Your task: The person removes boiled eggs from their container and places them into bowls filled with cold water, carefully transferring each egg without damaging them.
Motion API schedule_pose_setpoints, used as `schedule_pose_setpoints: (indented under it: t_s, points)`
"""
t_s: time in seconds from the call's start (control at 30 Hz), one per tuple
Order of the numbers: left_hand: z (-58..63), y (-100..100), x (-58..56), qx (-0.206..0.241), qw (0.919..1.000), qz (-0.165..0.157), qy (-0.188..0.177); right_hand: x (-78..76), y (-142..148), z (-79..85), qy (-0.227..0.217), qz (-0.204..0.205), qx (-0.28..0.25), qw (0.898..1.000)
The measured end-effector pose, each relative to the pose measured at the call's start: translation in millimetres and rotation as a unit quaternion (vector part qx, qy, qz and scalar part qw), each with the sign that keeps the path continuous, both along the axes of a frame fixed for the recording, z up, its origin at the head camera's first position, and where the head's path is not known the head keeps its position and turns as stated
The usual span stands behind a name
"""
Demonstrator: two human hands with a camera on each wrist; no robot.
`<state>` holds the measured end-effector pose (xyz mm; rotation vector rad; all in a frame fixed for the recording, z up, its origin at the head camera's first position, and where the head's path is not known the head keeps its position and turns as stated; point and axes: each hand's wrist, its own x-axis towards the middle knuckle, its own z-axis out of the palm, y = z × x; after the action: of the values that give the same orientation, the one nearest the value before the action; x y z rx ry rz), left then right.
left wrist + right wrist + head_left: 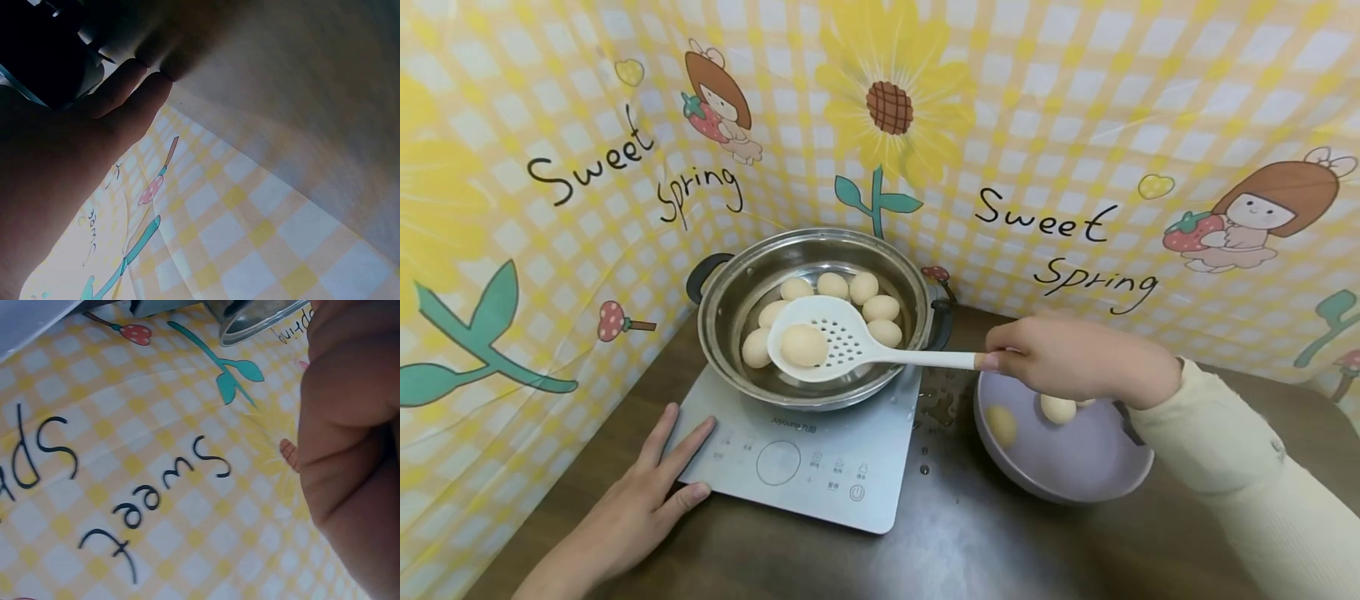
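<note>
My right hand grips the handle of a white slotted spoon, whose perforated bowl is over the steel pot. One egg lies in the spoon's bowl. Around it in the pot are several more eggs. My left hand lies with fingers spread at the left edge of the induction cooker; in the left wrist view those fingers are straight. Below my right hand stands a lilac bowl with a few eggs, partly hidden by the hand.
A checked cloth with flower prints hangs behind and to the left, close to the pot. Water drops dot the dark table between cooker and bowl. Black handles stick out from the pot's sides.
</note>
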<state>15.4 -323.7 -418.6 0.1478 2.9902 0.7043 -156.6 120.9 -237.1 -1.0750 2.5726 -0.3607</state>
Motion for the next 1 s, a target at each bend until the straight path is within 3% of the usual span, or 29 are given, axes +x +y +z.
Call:
schedule_pose_setpoints:
  t_s: [0.13,0.33,0.5,0.67,0.83,1.0]
  points:
    - [-1.5,1,0.8,0.003,1.0,-0.002,-0.002,-0.4,15,-3.4,-0.022,-0.02,-0.012,0.999]
    - [-1.4,1,0.8,0.009,1.0,-0.004,0.0,3.4,44,0.6,-0.016,-0.046,-0.021,0.999]
    - [-1.0,0,0.5,0.01,0.9999,-0.008,0.007,9.9,76,5.2,0.002,-0.053,-0.023,0.998]
    - [-2.2,0,1.7,0.007,1.0,-0.005,-0.002,18.6,110,4.1,0.055,-0.063,-0.008,0.996]
    - [-2.4,0,0.8,0.009,0.9999,-0.011,0.004,33.6,147,-5.0,0.091,-0.082,-0.016,0.992]
    - [-1.6,0,0.8,0.004,0.9999,-0.01,0.001,45.7,180,-19.5,0.094,-0.123,-0.005,0.988]
